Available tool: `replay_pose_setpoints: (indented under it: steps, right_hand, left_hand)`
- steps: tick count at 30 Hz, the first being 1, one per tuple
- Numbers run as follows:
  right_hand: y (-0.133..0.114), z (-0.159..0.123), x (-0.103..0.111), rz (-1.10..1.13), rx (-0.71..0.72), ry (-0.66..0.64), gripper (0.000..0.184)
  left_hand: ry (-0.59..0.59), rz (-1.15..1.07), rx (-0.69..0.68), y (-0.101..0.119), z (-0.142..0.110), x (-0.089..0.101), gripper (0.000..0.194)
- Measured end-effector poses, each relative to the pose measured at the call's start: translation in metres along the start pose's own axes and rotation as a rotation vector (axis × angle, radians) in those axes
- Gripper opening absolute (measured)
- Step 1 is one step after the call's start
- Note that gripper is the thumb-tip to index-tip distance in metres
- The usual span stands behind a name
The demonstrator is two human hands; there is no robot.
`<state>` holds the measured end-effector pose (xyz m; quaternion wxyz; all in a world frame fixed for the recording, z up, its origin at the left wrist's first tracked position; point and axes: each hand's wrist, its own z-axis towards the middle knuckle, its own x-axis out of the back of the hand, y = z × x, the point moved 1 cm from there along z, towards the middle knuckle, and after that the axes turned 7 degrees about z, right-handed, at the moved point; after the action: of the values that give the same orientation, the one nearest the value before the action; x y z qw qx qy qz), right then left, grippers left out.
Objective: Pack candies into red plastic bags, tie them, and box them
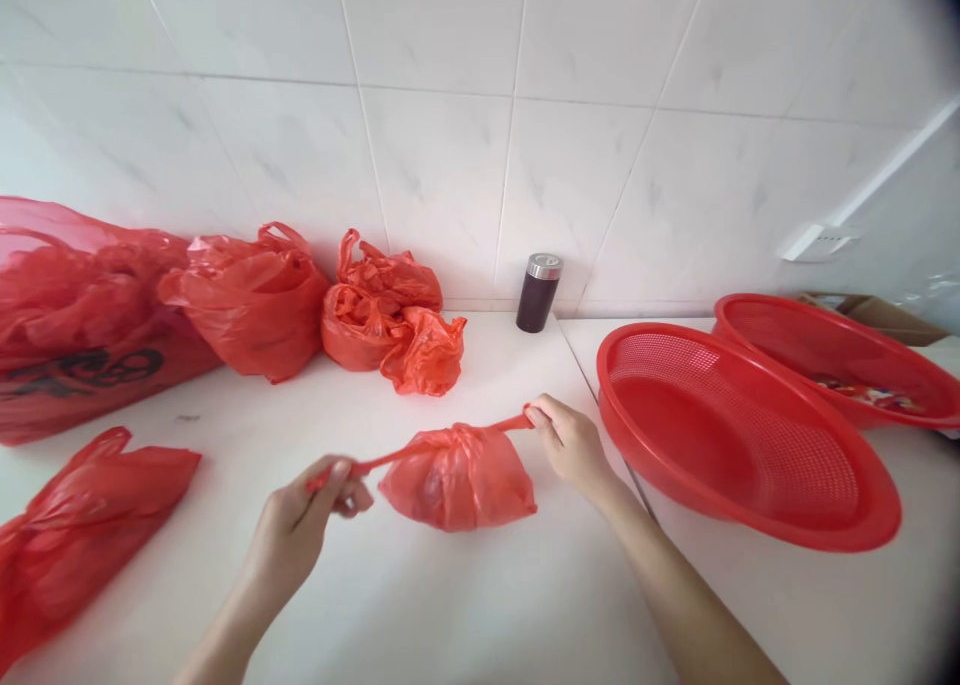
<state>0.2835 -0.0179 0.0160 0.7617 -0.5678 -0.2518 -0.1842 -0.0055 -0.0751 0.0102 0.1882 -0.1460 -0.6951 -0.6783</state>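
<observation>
A small red plastic bag (457, 477) with something round inside rests on the white counter (450, 605) in front of me. My left hand (300, 525) pinches one of its handles, stretched out to the left. The other handle is pulled out to the right, gripped by my right hand (570, 445). Both handles are taut, level with the bag's top.
Several filled red plastic bags (255, 300) lie along the tiled wall at the left, and another red bag (82, 525) lies at the near left. A dark jar with a metal lid (537, 293) stands by the wall. Two red strainer baskets (750, 525) sit at the right.
</observation>
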Motion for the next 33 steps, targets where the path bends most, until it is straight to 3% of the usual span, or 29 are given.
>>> replay_pose_setpoints:
  steps: [2,4,8,11,15,23,27,33]
  right_hand:
    - [0.027,-0.002,-0.004,-0.033,-0.078,0.004,0.036]
    - [0.037,-0.002,-0.011,-0.034,-0.116,0.006,0.037]
    - [0.018,-0.004,-0.031,-0.07,-0.15,0.056,0.037]
    - [0.002,-0.007,-0.054,-0.157,-0.101,0.072,0.035]
    - [0.014,-0.005,-0.072,-0.181,-0.008,0.047,0.025]
    - [0.061,0.022,-0.057,-0.226,-0.036,0.074,0.019]
    - [0.072,0.027,-0.066,-0.32,-0.077,0.086,0.012]
    - [0.075,0.022,-0.071,-0.352,-0.07,0.167,0.016]
  left_hand:
    - [0.011,-0.001,0.079,-0.02,-0.012,-0.002,0.038]
    - [0.082,0.037,0.115,-0.024,-0.018,-0.007,0.038]
    - [0.243,0.169,-0.026,-0.005,-0.003,-0.026,0.036]
    - [0.177,0.316,-0.148,0.003,0.022,-0.048,0.039]
    - [0.065,0.499,-0.192,-0.003,0.053,-0.074,0.036]
    - [0.067,0.758,-0.064,-0.025,0.095,-0.068,0.03]
    - [0.073,0.894,-0.032,-0.036,0.099,-0.074,0.031]
    - [0.139,0.95,-0.1,-0.037,0.093,-0.076,0.03]
